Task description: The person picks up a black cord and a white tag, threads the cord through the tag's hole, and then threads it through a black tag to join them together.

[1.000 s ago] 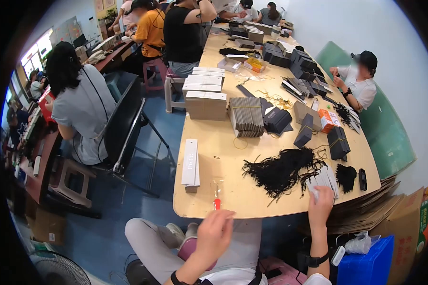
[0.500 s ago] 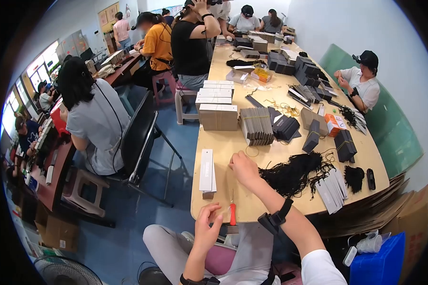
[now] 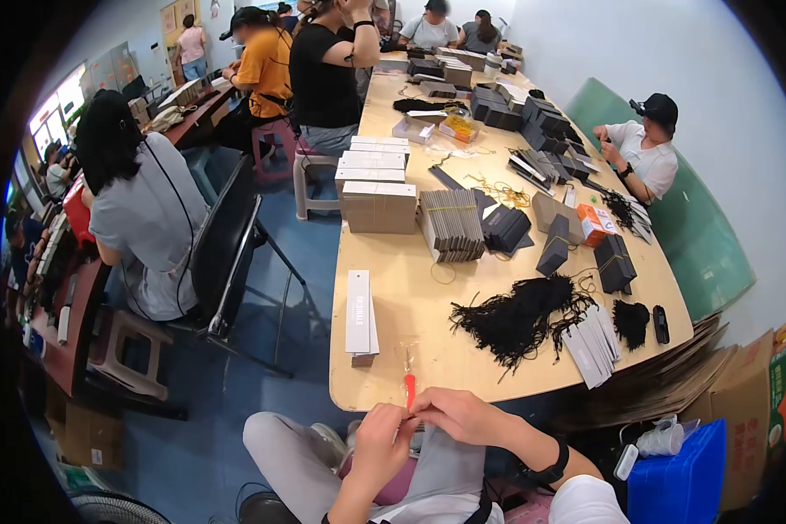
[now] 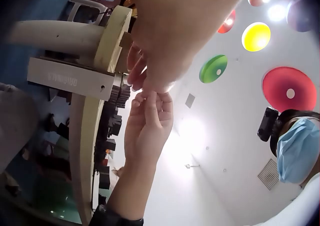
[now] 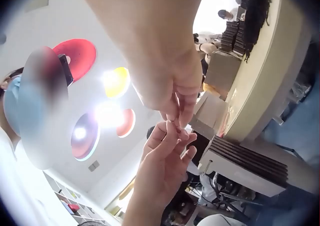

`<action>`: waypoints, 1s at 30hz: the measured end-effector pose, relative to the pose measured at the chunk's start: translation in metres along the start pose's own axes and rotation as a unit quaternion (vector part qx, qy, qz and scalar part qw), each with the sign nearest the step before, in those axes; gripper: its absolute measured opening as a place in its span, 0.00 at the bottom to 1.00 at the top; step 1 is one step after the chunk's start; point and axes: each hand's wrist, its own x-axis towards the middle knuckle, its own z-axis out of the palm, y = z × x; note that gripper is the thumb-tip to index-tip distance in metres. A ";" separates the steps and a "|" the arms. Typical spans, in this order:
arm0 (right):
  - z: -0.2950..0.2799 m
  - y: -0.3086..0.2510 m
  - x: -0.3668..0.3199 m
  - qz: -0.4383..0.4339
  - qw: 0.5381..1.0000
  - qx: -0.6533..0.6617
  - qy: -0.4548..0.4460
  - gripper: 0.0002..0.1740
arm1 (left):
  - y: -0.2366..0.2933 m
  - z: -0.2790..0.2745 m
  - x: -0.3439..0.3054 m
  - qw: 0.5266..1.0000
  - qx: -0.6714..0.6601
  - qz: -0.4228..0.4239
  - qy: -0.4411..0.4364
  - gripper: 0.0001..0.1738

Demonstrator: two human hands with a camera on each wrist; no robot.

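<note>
Both hands meet beyond the table's front edge, fingertips touching: left hand [image 3: 380, 445] and right hand [image 3: 463, 416]. In the right wrist view the left hand [image 5: 162, 161] has bent fingers against those of the right hand [image 5: 167, 80]; anything small between them cannot be made out. Just past them lies a red-handled tool [image 3: 410, 391] with a thin metal end. A small stack of white printed tags [image 3: 358, 313] lies left of it, seen with a punched hole in the left wrist view [image 4: 70, 78]. Black cords [image 3: 515, 319] lie heaped at the right.
Fanned white tags [image 3: 590, 345], a black bundle [image 3: 630, 323] and a dark small object [image 3: 661, 324] lie at right. Banded tag stacks [image 3: 378, 208] and dark blocks [image 3: 555, 244] stand farther back. A blue bin [image 3: 678, 463] is beside the table; people sit around.
The right hand first left the fanned tags, moved left over the table, then came back to meet the left hand at the front edge. The head view has shifted.
</note>
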 end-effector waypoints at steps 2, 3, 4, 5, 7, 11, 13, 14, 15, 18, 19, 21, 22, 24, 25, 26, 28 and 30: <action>-0.001 -0.004 -0.006 0.037 0.998 0.046 -0.023 0.09 | -0.001 0.000 -0.002 0.999 0.016 0.018 -0.027 0.05; -0.001 -0.005 -0.010 0.056 0.996 0.066 -0.018 0.10 | -0.001 0.001 -0.003 0.999 -0.007 0.024 -0.034 0.03; -0.003 -0.006 -0.012 0.074 0.993 0.086 -0.012 0.10 | -0.002 0.002 -0.004 0.998 -0.029 0.030 -0.042 0.02; -0.008 -0.005 -0.017 0.076 0.993 0.088 -0.013 0.10 | -0.002 0.002 -0.006 0.998 -0.029 0.028 -0.043 0.02; -0.030 0.000 -0.032 0.055 0.984 -0.156 0.068 0.09 | -0.003 -0.001 -0.011 0.997 -0.067 -0.024 -0.039 0.04; -0.080 0.035 -0.069 0.063 0.937 -0.328 0.104 0.07 | -0.013 -0.002 -0.022 0.986 -0.119 -0.115 -0.023 0.07; -0.082 0.040 -0.074 0.137 0.930 -0.325 0.104 0.07 | -0.019 0.004 -0.022 0.962 -0.220 -0.162 0.004 0.09; -0.079 0.042 -0.073 0.119 0.917 -0.362 0.116 0.07 | -0.016 0.005 -0.022 0.962 -0.219 -0.164 0.007 0.09; -0.076 0.044 -0.072 0.100 0.904 -0.396 0.128 0.06 | -0.013 0.006 -0.022 0.959 -0.224 -0.172 0.014 0.09; -0.071 0.053 -0.067 0.080 0.904 -0.396 0.138 0.06 | -0.006 0.008 -0.024 0.955 -0.227 -0.185 0.042 0.08; -0.068 0.049 -0.063 0.075 0.907 -0.392 0.134 0.06 | -0.005 0.009 -0.025 0.953 -0.232 -0.187 0.055 0.08; -0.060 0.037 -0.057 0.007 0.906 -0.400 0.138 0.06 | -0.001 0.009 -0.026 0.954 -0.213 -0.198 0.072 0.08; -0.056 0.035 -0.054 0.014 0.917 -0.376 0.130 0.06 | -0.001 0.009 -0.027 0.959 -0.193 -0.186 0.088 0.08; -0.031 0.016 -0.048 -0.009 0.944 -0.284 0.169 0.05 | 0.008 0.010 -0.023 0.971 -0.135 -0.158 0.119 0.08; -0.016 0.004 -0.046 -0.026 0.958 -0.194 0.210 0.05 | 0.009 0.011 -0.025 0.971 -0.132 -0.161 0.121 0.08; -0.003 -0.007 -0.043 -0.027 0.959 -0.192 0.209 0.05 | 0.009 0.013 -0.025 0.979 -0.080 -0.132 0.129 0.08; 0.017 -0.024 -0.037 0.096 0.966 0.148 0.188 0.07 | 0.009 0.018 -0.026 0.985 -0.004 -0.073 0.155 0.09; 0.025 -0.026 -0.030 0.099 0.956 0.221 0.165 0.08 | 0.010 0.018 -0.027 0.985 0.013 -0.058 0.160 0.09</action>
